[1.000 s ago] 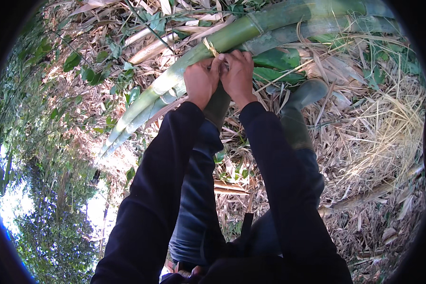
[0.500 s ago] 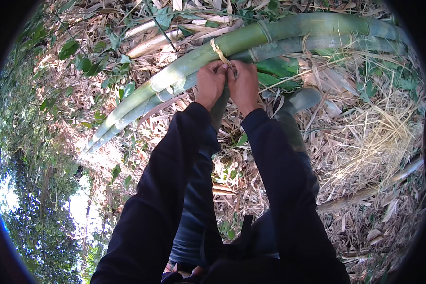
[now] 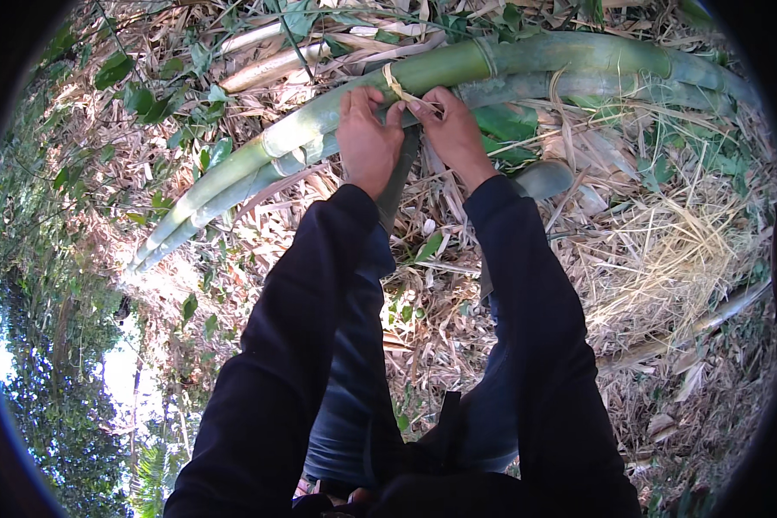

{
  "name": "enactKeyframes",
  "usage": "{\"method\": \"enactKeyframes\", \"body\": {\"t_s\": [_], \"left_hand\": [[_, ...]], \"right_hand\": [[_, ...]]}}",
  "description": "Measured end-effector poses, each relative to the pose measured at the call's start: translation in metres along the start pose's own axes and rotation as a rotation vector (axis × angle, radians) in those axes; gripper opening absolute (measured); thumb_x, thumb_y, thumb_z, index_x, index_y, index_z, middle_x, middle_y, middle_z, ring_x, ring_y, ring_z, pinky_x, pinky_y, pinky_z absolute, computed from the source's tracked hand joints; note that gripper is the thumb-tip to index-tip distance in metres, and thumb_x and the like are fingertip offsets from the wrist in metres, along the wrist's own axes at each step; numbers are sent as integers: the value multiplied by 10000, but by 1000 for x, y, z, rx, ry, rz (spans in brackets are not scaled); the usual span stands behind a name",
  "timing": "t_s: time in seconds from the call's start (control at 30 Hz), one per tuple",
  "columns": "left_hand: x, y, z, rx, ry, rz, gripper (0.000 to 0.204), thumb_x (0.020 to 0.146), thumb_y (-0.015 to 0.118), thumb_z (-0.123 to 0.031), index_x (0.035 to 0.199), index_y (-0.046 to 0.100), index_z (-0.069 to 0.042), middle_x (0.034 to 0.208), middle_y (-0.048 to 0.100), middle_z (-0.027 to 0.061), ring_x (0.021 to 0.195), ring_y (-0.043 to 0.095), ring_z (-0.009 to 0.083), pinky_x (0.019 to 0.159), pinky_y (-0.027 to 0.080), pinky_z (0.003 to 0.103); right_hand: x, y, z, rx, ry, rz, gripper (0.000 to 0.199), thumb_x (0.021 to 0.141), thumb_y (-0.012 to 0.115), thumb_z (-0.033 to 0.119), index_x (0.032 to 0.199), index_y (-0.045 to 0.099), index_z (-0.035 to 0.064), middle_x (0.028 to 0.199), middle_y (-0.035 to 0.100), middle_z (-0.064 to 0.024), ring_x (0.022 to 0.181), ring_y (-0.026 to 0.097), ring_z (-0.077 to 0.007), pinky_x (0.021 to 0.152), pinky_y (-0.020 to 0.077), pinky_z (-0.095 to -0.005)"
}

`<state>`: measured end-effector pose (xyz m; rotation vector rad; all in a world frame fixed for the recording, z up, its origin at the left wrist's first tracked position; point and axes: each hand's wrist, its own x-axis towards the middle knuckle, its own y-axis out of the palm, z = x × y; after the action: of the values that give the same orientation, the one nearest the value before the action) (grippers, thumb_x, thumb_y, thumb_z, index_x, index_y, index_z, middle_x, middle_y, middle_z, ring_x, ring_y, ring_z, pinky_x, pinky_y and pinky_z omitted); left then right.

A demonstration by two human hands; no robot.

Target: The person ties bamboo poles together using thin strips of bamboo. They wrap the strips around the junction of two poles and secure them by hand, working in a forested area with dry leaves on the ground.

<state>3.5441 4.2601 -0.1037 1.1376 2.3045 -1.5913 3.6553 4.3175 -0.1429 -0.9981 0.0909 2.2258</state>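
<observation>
Two long green bamboo poles (image 3: 432,73) lie side by side across the upper part of the view. A pale straw strip (image 3: 394,82) is looped around them near the middle. My left hand (image 3: 369,142) is at the near side of the poles, its fingers bent against the bamboo and its thumb at the strip. My right hand (image 3: 453,134) pinches the strip's twisted end between thumb and finger, just right of the left thumb. The far side of the loop and its underside are hidden.
My boots (image 3: 546,179) stand close to the poles' near side. A heap of loose yellow straw (image 3: 678,259) lies at the right, beside a thin pole (image 3: 647,352). Dry leaves cover the ground, and green plants (image 3: 142,99) grow at the upper left.
My hands have moved apart from being pressed together at the strip. The left one has shifted left along the bamboo, the right one slightly right. The view has shifted a little.
</observation>
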Motion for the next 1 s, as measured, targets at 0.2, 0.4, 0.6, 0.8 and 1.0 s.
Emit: {"method": "enactKeyframes", "body": {"t_s": [0.2, 0.4, 0.6, 0.8, 1.0], "left_hand": [[46, -15, 22, -9, 748, 243, 233, 711, 715, -57, 923, 623, -33, 875, 554, 105, 879, 568, 284, 735, 462, 394], [51, -14, 13, -284, 223, 383, 154, 739, 722, -94, 863, 661, -26, 871, 577, 116, 849, 562, 270, 727, 465, 364], [57, 15, 16, -519, 208, 165, 164, 722, 748, -144, 849, 701, -51, 752, 603, 104, 783, 559, 279, 727, 451, 362], [42, 21, 1, -453, 89, -94, 116, 679, 728, -72, 784, 702, -30, 737, 615, 104, 742, 551, 271, 687, 450, 358], [32, 26, 5, -557, 76, -238, 106, 667, 694, -41, 771, 685, -24, 740, 606, 96, 719, 536, 277, 633, 443, 364]], "right_hand": [[20, -37, 46, -528, -266, 250, 140, 841, 591, 175, 943, 577, 80, 771, 608, -147, 817, 609, -353, 710, 458, -470], [79, -57, 102, -1038, -722, 667, 145, 836, 528, 147, 966, 590, 155, 904, 624, -82, 928, 602, -295, 831, 460, -405], [120, -43, 124, -1161, -973, 874, 156, 802, 566, 158, 947, 530, 113, 934, 570, -48, 1014, 563, -257, 879, 450, -379], [81, -44, 118, -713, -555, 181, 355, 772, 681, 141, 1076, 527, 41, 947, 582, -143, 911, 580, -318, 784, 458, -403], [36, 14, 114, -460, 88, -63, 333, 823, 690, 243, 978, 516, 4, 688, 574, -140, 670, 599, -306, 612, 458, -413]]}}
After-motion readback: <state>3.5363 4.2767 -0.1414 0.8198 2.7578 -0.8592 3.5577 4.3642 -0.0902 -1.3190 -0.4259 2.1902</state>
